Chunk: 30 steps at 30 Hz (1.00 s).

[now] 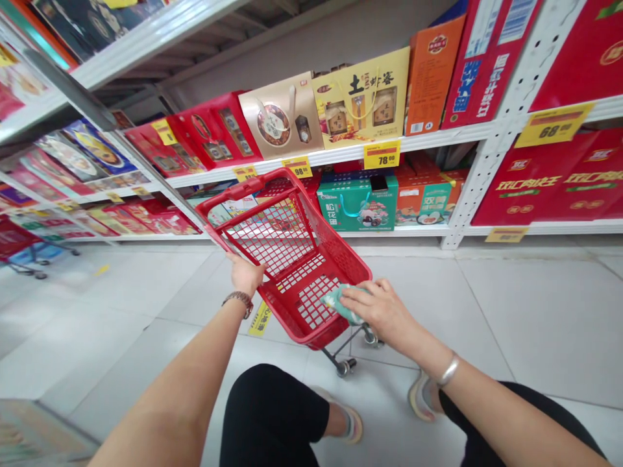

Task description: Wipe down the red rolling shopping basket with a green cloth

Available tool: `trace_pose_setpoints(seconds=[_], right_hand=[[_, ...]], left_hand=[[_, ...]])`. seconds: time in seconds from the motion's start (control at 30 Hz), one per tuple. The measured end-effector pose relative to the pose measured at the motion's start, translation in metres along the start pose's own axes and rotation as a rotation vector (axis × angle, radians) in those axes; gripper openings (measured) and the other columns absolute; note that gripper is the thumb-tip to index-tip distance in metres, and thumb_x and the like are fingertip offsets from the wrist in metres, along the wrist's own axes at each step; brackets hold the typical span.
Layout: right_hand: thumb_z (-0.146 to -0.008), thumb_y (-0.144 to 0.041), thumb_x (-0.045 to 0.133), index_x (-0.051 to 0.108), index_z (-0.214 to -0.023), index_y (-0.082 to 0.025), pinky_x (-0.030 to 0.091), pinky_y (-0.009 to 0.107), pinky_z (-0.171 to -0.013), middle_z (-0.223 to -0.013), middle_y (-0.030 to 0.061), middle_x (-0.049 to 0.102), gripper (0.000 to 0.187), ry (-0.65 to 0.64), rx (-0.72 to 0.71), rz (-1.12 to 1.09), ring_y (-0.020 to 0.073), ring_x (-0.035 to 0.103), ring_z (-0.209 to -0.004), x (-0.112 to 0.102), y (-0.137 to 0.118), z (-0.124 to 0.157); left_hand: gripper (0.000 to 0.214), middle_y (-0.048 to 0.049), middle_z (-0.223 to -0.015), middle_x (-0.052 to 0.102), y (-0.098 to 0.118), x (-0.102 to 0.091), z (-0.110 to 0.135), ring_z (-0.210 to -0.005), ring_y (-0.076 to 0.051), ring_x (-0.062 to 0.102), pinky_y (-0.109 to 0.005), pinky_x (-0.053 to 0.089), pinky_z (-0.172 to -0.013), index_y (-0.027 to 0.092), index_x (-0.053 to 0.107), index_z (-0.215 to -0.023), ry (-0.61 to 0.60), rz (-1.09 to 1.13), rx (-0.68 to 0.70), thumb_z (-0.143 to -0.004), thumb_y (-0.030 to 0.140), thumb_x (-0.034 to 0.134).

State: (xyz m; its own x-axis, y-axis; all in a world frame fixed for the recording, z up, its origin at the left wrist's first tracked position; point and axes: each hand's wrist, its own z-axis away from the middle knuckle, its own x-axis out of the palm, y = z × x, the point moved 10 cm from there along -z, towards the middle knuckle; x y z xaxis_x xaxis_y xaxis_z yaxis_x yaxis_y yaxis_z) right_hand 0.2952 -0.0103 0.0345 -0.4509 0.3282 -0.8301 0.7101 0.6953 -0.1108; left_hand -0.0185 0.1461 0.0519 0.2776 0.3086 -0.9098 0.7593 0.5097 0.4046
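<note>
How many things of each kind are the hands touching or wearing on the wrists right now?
Carts: 1, the red cart, at the left hand
Cloths: 1, the green cloth, under the right hand
Wristbands: 2, a brown band (left) and a silver bangle (right)
Total: 4

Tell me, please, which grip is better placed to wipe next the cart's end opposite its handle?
Probably the right grip: it holds the green cloth at that end. The left grip is on a side of the red cart, with no cloth visible.
</note>
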Motion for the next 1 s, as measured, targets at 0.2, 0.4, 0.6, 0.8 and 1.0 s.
trace_pose_setpoints(seconds=[0.2,0.4,0.6,0.8,1.0], right_hand=[[-0.089,0.006,0.057,0.074,-0.122,-0.023,0.033,0.039,-0.08,-0.128,0.0043,0.076,0.047,0.107,0.186,0.147,0.0229,0.059,-0.1,-0.031,0.071,0.02],[-0.091,0.002,0.056,0.071,-0.128,-0.025,0.036,0.039,-0.088,-0.131,0.0041,0.075,0.048,0.21,0.137,0.053,0.0238,0.059,-0.11,-0.046,0.056,0.005],[-0.108,-0.021,0.054,0.071,-0.124,-0.027,0.032,0.04,-0.093,-0.135,0.0002,0.073,0.025,0.019,-0.15,-0.115,0.0218,0.056,-0.118,-0.018,-0.026,-0.032],[-0.108,-0.027,0.055,0.071,-0.123,-0.03,0.032,0.039,-0.09,-0.13,0.0009,0.074,0.022,-0.138,-0.111,-0.147,0.019,0.058,-0.11,-0.003,-0.038,-0.047],[-0.108,-0.023,0.053,0.072,-0.123,-0.032,0.032,0.041,-0.089,-0.133,0.0005,0.073,0.025,-0.022,-0.069,-0.076,0.0216,0.056,-0.113,0.006,-0.017,-0.057]], left_hand=[[0.12,-0.0296,-0.132,0.069,0.002,0.003,-0.011,-0.125,-0.036,0.068,-0.042,0.055,-0.104,-0.003,0.007,-0.163,-0.058,-0.018,0.022,-0.075,0.031,0.083],[0.119,-0.0293,-0.135,0.068,0.005,0.006,-0.033,-0.125,-0.036,0.068,-0.042,0.056,-0.101,0.001,0.008,-0.163,-0.113,-0.047,0.126,-0.075,0.033,0.082],[0.091,-0.0223,-0.129,0.073,0.01,0.01,-0.05,-0.119,-0.033,0.072,-0.041,0.057,-0.098,0.012,0.03,-0.154,-0.157,-0.033,0.265,-0.08,0.038,0.078],[0.088,-0.0207,-0.128,0.074,0.023,0.013,-0.058,-0.116,-0.032,0.073,-0.041,0.056,-0.097,0.014,0.03,-0.158,-0.196,-0.074,0.406,-0.087,0.049,0.068],[0.097,-0.0204,-0.129,0.074,0.034,0.023,-0.058,-0.117,-0.031,0.072,-0.039,0.054,-0.098,0.013,0.02,-0.164,-0.227,-0.127,0.533,-0.087,0.053,0.065]])
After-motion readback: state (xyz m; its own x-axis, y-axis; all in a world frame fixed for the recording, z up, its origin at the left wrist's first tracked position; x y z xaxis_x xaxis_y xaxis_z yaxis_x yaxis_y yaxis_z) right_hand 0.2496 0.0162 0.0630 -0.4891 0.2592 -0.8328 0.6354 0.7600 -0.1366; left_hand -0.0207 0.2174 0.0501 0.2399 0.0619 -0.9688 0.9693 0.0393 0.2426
